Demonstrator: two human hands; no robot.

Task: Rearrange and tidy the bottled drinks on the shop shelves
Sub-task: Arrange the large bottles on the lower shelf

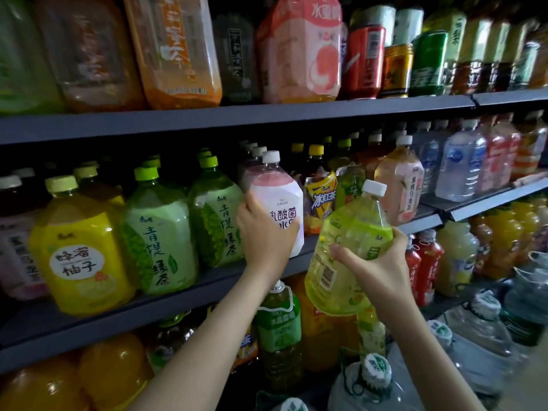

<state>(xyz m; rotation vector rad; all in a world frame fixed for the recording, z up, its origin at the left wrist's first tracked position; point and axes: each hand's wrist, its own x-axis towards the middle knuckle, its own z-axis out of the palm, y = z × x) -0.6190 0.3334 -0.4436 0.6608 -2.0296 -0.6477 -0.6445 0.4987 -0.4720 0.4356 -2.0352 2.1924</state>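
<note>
Middle shelf (pixel 166 295) carries row of big bottles standing at front edge, more rows behind. Honey pomelo bottle (pixel 78 250) at left, 2 grape tea bottles (pixel 158 241) right of it. Left hand (pixel 265 232) on lactic drink bottle (pixel 277 200), just right of grape tea bottles. Iced tea bottle (pixel 321 194) stands right of lactic drink bottle. Right hand (pixel 375 262) holds tilted bottle (pixel 345 253) in front of shelf edge, off shelf. Upper shelf (pixel 237 114) above, lower bottles below.

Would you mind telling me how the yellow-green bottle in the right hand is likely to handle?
The yellow-green bottle looks nearly full, so probably heavy for one hand. The right hand grips its side while it tilts, so the glossy label may slip. Its faceted plastic walls would likely flex somewhat.
</note>
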